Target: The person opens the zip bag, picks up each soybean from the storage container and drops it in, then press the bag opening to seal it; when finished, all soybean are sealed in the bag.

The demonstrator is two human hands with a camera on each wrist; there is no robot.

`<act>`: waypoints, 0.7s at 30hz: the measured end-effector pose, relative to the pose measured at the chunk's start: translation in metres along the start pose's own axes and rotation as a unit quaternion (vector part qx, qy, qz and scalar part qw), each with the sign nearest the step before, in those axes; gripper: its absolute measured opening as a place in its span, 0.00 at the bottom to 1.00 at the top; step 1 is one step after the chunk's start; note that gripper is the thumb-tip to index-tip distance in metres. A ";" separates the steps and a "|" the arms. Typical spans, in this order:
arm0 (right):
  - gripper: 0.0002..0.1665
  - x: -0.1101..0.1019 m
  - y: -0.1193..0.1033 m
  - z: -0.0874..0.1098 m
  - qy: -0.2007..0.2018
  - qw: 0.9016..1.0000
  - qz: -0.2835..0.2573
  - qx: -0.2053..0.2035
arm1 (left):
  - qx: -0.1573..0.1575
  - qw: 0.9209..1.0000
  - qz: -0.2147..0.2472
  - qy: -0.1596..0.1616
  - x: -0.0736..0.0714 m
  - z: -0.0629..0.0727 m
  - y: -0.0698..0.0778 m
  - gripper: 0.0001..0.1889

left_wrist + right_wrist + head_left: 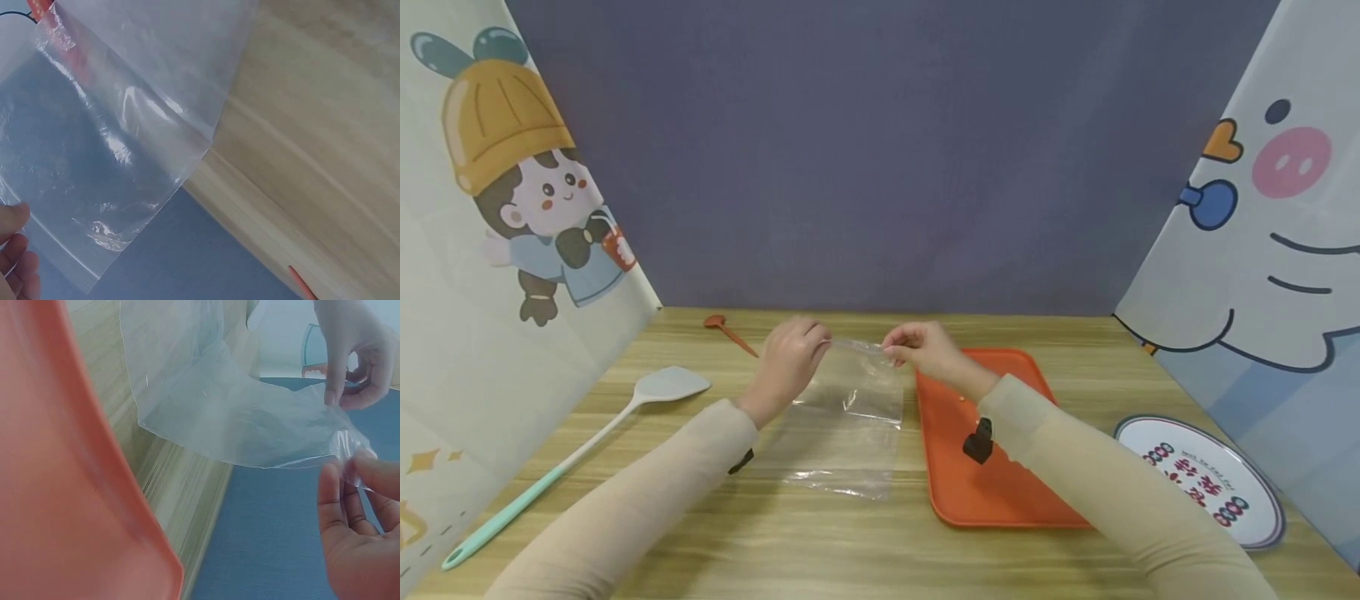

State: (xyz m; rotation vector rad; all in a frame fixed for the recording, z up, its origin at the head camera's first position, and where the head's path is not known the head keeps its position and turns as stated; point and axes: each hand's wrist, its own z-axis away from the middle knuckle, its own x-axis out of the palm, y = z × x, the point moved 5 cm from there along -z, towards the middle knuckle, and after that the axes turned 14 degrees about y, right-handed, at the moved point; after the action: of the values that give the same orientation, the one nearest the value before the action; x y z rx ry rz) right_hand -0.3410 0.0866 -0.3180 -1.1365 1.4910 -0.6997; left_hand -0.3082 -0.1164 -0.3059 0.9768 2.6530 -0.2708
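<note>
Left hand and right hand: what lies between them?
The upper edge of a clear plastic bag spans left hand to right hand in the head view.

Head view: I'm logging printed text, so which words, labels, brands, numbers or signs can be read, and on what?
Nothing can be quoted with certainty.
White oval dark-rimmed plate: large red characters, too blurred to read surely.
Same plate: a line of small lettering, too small to read.
Clear plastic bag and orange rectangular tray: no text visible.
</note>
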 end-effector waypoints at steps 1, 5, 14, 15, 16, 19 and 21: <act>0.08 0.000 -0.001 0.000 -0.002 1.000 0.001 -0.003 | -0.003 1.000 0.001 -0.009 0.001 -0.001 0.000 0.05; 0.09 0.000 -0.002 0.000 -0.006 1.000 -0.001 -0.014 | -0.009 0.999 0.003 -0.051 0.005 -0.005 0.000 0.06; 0.11 -0.001 0.002 -0.003 -0.001 1.000 -0.009 -0.008 | 0.018 0.997 0.022 -0.067 0.008 -0.005 0.006 0.04; 0.10 -0.001 0.003 -0.004 -0.002 1.000 -0.009 -0.001 | 0.021 0.997 0.023 -0.065 0.008 -0.005 0.007 0.04; 0.10 -0.001 0.003 -0.005 -0.004 1.000 -0.010 0.005 | 0.023 0.997 0.024 -0.064 0.008 -0.005 0.008 0.03; 0.12 0.002 0.005 -0.007 -0.018 1.000 -0.006 0.024 | 0.028 0.997 0.023 -0.064 0.008 -0.004 0.009 0.02; 0.14 0.004 0.004 -0.009 -0.031 0.999 0.004 0.034 | 0.030 0.997 0.019 -0.068 0.008 -0.004 0.011 0.02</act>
State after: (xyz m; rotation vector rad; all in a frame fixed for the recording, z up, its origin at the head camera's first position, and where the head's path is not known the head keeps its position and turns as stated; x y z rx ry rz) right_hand -0.3502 0.0832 -0.3212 -1.0902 1.4096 -0.6977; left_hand -0.3080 -0.1025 -0.3059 0.9897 2.5132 -0.3949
